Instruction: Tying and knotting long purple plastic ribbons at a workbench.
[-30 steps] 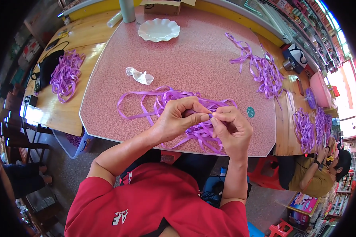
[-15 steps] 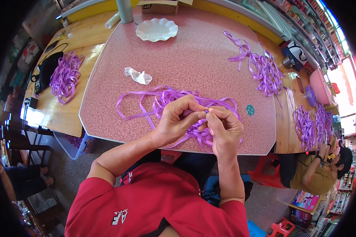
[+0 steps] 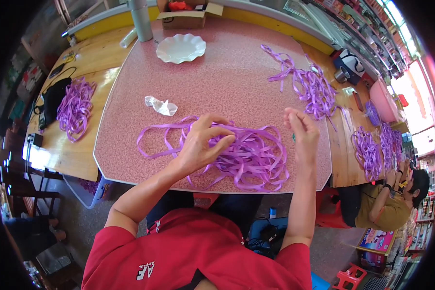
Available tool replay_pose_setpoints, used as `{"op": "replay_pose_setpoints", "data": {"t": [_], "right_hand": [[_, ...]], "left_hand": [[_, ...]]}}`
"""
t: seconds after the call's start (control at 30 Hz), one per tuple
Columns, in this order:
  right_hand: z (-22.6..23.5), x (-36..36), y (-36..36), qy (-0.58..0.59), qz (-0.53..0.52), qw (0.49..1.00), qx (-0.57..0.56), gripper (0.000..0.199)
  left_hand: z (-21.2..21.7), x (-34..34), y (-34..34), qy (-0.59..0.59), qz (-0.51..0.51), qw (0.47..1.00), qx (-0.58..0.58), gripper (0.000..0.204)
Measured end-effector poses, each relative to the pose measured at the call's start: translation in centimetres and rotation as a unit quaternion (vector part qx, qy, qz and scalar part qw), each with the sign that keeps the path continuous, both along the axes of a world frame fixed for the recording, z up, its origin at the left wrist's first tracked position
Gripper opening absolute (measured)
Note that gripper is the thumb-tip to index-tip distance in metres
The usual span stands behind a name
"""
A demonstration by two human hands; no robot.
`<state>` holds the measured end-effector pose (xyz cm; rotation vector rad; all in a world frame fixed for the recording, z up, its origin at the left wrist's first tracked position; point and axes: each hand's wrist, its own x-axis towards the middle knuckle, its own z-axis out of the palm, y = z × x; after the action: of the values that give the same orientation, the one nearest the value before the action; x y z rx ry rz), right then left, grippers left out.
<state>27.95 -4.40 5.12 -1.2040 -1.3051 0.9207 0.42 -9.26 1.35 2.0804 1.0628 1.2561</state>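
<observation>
A loose heap of purple ribbon (image 3: 249, 157) lies in loops near the front edge of the pink speckled table (image 3: 227, 72). Over its left part is my left hand (image 3: 205, 142), thumb and fingers curved and apart, with ribbon showing in the gap; I see nothing gripped there. My right hand (image 3: 303, 133) is raised to the right of the heap, apart from it. Its thumb and fingertips are drawn together, and whatever may be between them is too small to make out. A round green mark on the table is mostly covered by this hand.
White crumpled tissue (image 3: 161, 106), a scalloped white plate (image 3: 181, 48) and an open cardboard box (image 3: 184, 18) stand beyond the heap. More purple ribbon (image 3: 314, 89) lies at the far right, another bundle (image 3: 76, 108) on the left wooden table. A co-worker (image 3: 384, 208) sits at right.
My hands were together, fingertips meeting above the heap; now they are apart. The right went right and up, the left slightly left, its fingers loosening. The whole view has shifted a little.
</observation>
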Motion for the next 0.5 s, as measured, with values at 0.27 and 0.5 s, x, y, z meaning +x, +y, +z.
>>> {"op": "replay_pose_setpoints", "data": {"t": [0.27, 0.5], "right_hand": [[-6.4, 7.2, 14.5, -0.336, -0.105, 0.932, 0.089, 0.025], [-8.2, 1.9, 20.8, -0.537, -0.066, 0.827, 0.15, 0.018]], "left_hand": [[-0.5, 0.3, 0.3, -0.005, 0.03, 0.997, -0.065, 0.017], [-0.4, -0.1, 0.1, -0.017, 0.026, 0.996, -0.081, 0.02]]}}
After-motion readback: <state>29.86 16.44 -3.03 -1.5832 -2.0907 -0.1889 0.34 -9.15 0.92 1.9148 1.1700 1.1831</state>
